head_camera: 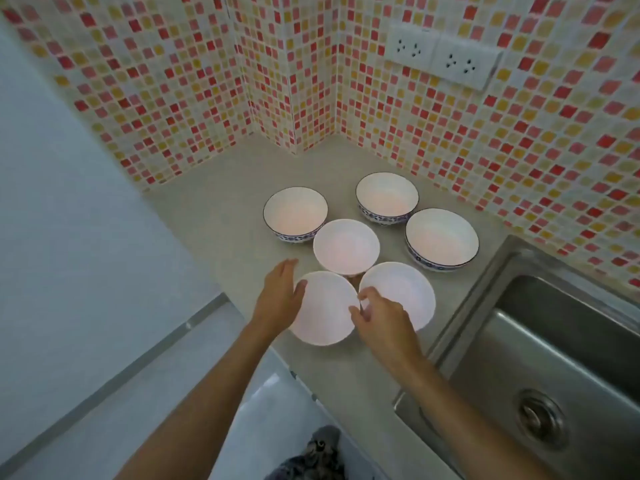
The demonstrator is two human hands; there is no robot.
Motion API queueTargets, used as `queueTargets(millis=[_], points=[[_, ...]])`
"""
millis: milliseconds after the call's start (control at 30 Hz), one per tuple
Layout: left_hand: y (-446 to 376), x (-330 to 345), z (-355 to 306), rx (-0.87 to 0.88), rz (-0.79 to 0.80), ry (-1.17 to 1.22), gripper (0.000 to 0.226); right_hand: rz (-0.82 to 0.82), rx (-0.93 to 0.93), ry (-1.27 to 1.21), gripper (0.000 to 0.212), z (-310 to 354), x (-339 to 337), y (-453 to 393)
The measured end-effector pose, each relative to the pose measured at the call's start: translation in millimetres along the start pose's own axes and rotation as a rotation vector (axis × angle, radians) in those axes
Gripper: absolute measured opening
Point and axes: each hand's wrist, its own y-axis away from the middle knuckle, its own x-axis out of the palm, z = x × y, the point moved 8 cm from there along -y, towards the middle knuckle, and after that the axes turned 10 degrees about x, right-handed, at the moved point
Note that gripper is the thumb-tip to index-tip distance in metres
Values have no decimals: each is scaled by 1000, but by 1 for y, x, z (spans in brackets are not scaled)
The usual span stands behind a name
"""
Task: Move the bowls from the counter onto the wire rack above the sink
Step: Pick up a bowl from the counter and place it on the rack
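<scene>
On the counter [221, 209] beside the sink [540, 358], six bowls sit in a loose cluster, none of them yet moved; the wire rack they are meant for does not show from this angle, so nothing can be said of what it may already hold. Three bowls with blue patterned bands stand toward the tiled wall: one at back left [295, 213], one at back right [387, 198] and one nearest the sink [442, 238]. Three plain white ones lie closer: a middle bowl [346, 245], a front right bowl [405, 289] and the nearest bowl [322, 311]. Both hands are closing on that nearest bowl: the left hand [278, 299] is spread open with its thumb against the left rim, and the right hand [382, 322] has its fingers loosely curled at the right rim, touching or nearly so. Neither looks clamped, and the bowl seems to rest on the counter. By this showing the job is at its start, with all six visible bowls left to carry.
</scene>
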Motion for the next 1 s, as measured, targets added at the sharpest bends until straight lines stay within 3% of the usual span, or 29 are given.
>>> queueTargets(millis=[133,300,500,600,700,833,1000], points=[[3,10,24,-103,60,60,40,32,72,19,36,-2,25,1],[3,16,26,-67,127,-23,34,23,118,-7,35,-4,34,-2],[-1,6,22,-31,101,-57,32,-16,153,-100,35,1,28,2],[-6,-9,10,25,49,-81,34,-59,187,-172,45,0,17,2],[-12,-24,-10,98,7,-90,33,-96,251,-305,51,-8,2,4],[-25,-28,-47,182,-5,-86,33,-113,370,-592,34,-31,-14,9],[-34,-7,-116,323,44,-6,33,-119,487,-956,29,-66,-41,22]])
